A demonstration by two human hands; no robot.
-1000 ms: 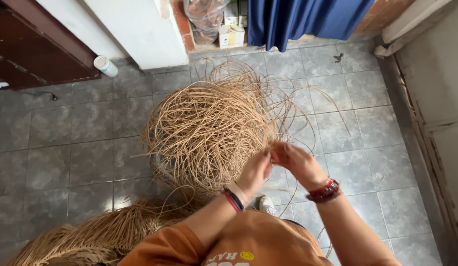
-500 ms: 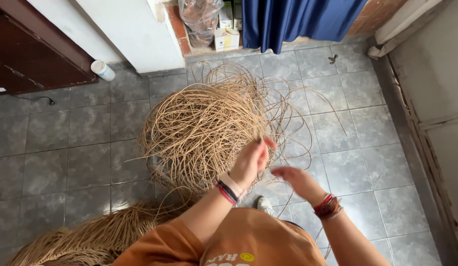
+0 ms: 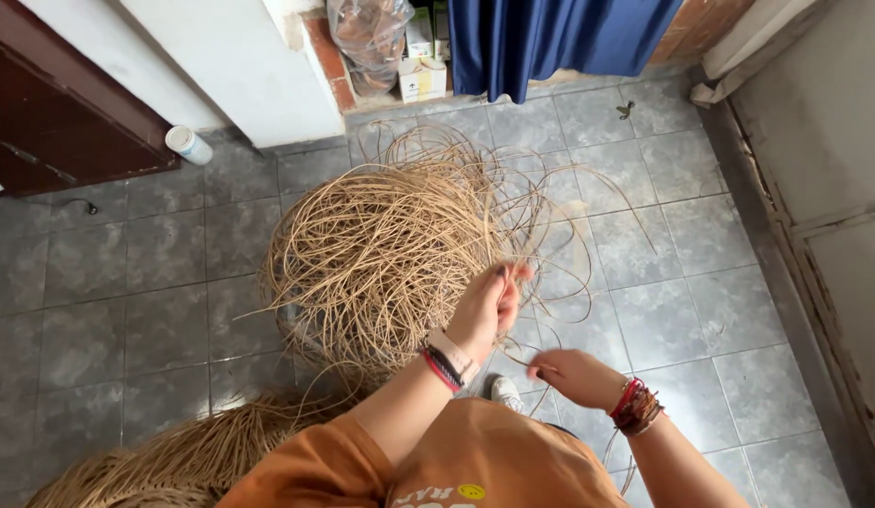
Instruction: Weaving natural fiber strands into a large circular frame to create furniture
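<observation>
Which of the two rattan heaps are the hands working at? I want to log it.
The big round tangle of rattan strands mid-floor; the left hand touches it. The other heap lies untouched at the lower left.

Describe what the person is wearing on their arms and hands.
Both hands are bare, no gloves. The left hand has a pale band plus red and dark bracelets at the wrist. The right hand wears a stack of red and dark bracelets. Short orange sleeves leave the forearms uncovered.

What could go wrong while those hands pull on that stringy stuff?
The left hand and right hand draw one thin strand out of the tangled rattan coil. It might snag and drag more loops along. Loose strands sprawl over the tiled floor near the shoe, so a foot could catch. A strand could also whip back.
</observation>
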